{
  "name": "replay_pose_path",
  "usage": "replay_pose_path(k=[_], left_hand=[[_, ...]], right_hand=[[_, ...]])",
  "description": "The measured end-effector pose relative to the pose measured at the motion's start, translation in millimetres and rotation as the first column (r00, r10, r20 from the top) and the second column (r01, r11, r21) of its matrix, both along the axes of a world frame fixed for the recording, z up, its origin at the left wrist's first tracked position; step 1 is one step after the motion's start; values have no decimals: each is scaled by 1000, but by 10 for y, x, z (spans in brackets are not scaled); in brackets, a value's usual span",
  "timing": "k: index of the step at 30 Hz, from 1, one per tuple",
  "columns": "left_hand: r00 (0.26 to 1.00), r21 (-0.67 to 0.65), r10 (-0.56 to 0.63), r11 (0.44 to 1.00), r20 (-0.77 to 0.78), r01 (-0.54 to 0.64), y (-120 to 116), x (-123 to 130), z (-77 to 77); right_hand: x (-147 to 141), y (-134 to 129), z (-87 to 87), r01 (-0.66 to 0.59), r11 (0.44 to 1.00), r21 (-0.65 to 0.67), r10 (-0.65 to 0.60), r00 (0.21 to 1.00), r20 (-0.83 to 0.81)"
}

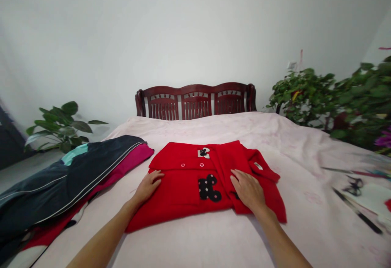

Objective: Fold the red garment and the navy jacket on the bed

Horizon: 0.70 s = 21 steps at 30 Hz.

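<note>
A red buttoned garment (180, 190) with black dotted mouse-shaped patches lies partly folded in front of me. Its right part is turned over toward the middle, and a small white label shows near the right edge. My left hand (149, 186) rests on the garment's left edge, fingers stretched over the cloth. On the folded-over right part lies my right hand (249, 190), palm down with its fingers extended. Neither hand visibly grips the cloth.
A pink cloth (195, 243) covers the surface. Other clothes, including a dark jacket (91, 168), are heaped at left. At right lie a knife (357, 211) and scissors (354, 186). Beyond are a wooden bench back (196, 103), leafy plants (314, 97) and a wall.
</note>
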<state>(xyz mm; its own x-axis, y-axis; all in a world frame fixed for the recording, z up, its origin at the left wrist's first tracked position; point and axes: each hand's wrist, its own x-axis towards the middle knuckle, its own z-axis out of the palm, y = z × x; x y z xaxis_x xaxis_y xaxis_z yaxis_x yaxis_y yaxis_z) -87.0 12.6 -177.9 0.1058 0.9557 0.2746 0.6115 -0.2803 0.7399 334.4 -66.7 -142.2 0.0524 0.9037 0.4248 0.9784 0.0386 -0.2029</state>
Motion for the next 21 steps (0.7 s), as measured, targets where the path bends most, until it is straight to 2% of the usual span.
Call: replay_pose_path(k=[2, 5, 8, 15, 21], left_hand=[[995, -25, -5, 1000, 99, 8, -44, -44, 15], [992, -47, -66, 996, 105, 71, -173, -146, 4], [990, -64, -126, 989, 55, 130, -379, -300, -18], [982, -65, -161, 986, -99, 155, -942, -731, 9], [947, -128, -209, 975, -243, 182, -1218, -943, -10]], right_hand=[[3, -2, -2, 1, 1000, -1, -1, 1000, -1], [4, -6, 1, -2, 1000, 1, 2, 1000, -1], [4, -4, 4, -4, 1000, 2, 4, 1000, -10], [4, -9, 4, 2, 1000, -3, -2, 1000, 4], [-2, -6, 5, 10, 1000, -2, -10, 1000, 7]])
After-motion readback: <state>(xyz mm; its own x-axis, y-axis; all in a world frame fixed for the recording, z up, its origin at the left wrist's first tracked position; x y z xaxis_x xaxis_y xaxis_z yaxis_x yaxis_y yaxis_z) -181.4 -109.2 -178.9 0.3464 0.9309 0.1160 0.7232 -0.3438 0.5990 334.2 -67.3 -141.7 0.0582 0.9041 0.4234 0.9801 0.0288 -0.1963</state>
